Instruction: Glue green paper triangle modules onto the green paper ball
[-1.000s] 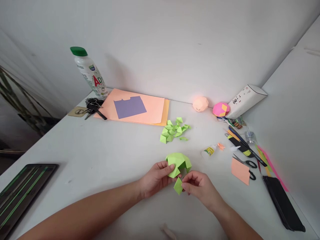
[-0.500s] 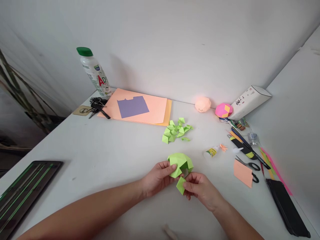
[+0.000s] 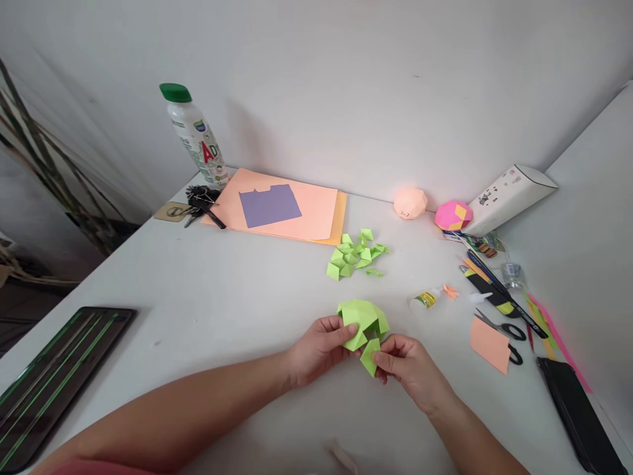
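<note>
My left hand (image 3: 324, 346) is closed on a green paper model (image 3: 362, 314), a partly built faceted shell with an open gap toward me. Its thumb presses the outer face, while the other fingers are partly hidden underneath. Between thumb and fingers my right hand (image 3: 408, 363) pinches a folded green paper piece (image 3: 370, 357). That piece is at the lower edge of the shell; whether the two touch I cannot tell. Beyond them lies a loose pile of folded green pieces (image 3: 349, 256). A small glue bottle (image 3: 424, 301) lies on its side to the right.
Scissors (image 3: 509, 330) and a peach paper (image 3: 489, 343) lie right, near pens, a cutter and a black case (image 3: 576, 412). Paper balls (image 3: 410, 202) and a white box (image 3: 514, 198) sit at the wall. Peach sheets (image 3: 316, 214), keys and a bottle (image 3: 200, 142) are back left; a tablet (image 3: 59, 382) is left.
My right hand has raised the folded green piece closer to the shell's gap and turned it slightly. My left hand keeps its hold. The whole view has shifted a little.
</note>
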{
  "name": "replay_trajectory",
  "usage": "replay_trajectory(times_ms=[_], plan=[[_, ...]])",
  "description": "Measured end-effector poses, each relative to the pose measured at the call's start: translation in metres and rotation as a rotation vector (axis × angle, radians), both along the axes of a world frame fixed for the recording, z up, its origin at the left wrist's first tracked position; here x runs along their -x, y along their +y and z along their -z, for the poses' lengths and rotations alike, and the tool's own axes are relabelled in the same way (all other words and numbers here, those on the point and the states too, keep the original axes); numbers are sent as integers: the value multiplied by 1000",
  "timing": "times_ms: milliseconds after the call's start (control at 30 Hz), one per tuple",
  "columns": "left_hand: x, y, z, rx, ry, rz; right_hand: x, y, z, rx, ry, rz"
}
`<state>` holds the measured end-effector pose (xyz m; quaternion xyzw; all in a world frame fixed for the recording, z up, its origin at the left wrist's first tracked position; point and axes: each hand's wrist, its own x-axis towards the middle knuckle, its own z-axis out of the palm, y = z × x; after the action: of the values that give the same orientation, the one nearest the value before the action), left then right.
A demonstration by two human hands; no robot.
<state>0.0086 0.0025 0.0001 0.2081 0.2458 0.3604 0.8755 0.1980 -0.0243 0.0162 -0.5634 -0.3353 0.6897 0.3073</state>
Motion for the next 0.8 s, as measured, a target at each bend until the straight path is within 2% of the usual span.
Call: replay_trajectory(times_ms=[800], plan=[[0,0,0,7,15,-15,1,-1,1,-12,-36,32]])
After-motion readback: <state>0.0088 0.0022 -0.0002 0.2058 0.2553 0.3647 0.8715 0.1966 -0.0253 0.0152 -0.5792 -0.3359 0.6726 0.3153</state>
